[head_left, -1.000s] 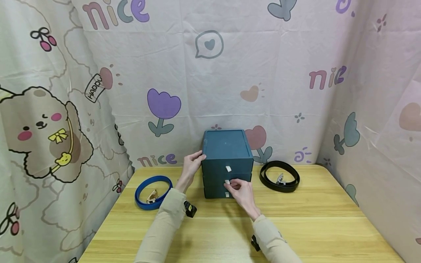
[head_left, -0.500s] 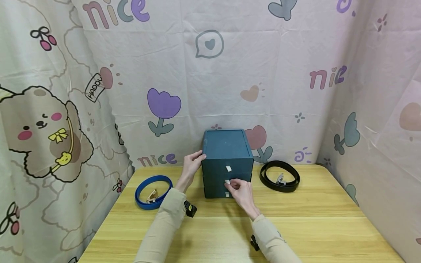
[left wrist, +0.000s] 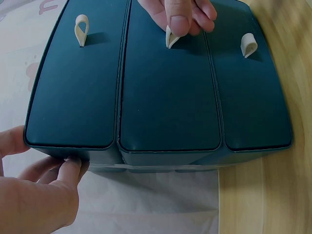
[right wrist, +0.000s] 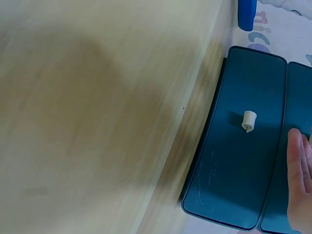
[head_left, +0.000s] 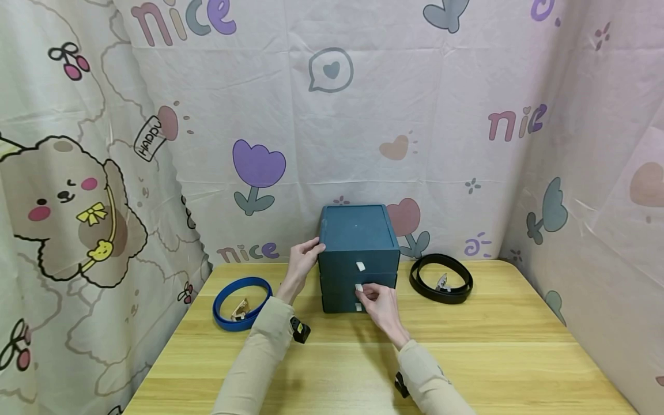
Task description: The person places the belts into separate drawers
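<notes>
A dark teal drawer box [head_left: 358,227] with three stacked drawers stands at the back of the table. All its drawers are closed, and each has a pale loop pull tab. My left hand [head_left: 302,266] holds the box's upper left edge; in the left wrist view, bent fingers [left wrist: 68,170] lie against its side. The middle drawer's tab [left wrist: 170,38] is pinched between the thumb and fingers of my right hand [head_left: 380,302]. Above it sits the top tab [head_left: 360,266], below it the bottom tab [head_left: 358,307]. Only part of the right hand shows in the right wrist view.
A coiled blue belt [head_left: 220,314] with a gold-coloured buckle lies left of the box. On the right lies a coiled black belt [head_left: 456,297] with a silver buckle. Printed curtains [head_left: 332,144] hang behind and at both sides of the wooden table [head_left: 498,346].
Almost nothing differs. The right hand's fingertips have shifted very slightly at the middle tab; the left hand, box and belts stay put.
</notes>
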The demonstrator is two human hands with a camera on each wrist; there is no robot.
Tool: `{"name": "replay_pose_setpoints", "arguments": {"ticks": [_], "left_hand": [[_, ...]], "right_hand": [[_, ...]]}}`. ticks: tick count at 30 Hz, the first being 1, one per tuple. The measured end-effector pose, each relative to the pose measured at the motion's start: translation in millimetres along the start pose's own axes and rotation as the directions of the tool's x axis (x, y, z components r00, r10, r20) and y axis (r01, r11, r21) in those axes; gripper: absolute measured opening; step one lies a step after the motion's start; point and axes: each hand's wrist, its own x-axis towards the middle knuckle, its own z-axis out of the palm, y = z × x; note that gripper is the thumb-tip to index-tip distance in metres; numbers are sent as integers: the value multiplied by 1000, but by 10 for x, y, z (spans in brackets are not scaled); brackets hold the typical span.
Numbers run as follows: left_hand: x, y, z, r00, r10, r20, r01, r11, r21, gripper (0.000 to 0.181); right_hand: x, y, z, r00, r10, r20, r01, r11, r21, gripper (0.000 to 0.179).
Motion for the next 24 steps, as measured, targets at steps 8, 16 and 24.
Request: {"name": "replay_pose_setpoints", "arguments": {"ticks": [8, 16, 24], "left_hand": [[-9, 5, -2, 1000, 3, 3, -3, 1000, 1, 51], [0, -2, -3, 1000, -5, 5, 5, 1000, -1, 51], [-6, -1, -9, 1000, 6, 11, -6, 1000, 2, 51]], "right_hand": [[-27, 5, 2, 1000, 17, 7, -17, 1000, 9, 7], [-74, 2, -9, 1000, 7, 6, -7, 1000, 23, 7], [-115, 0, -11, 1000, -20, -10, 20, 1000, 13, 5]]}}
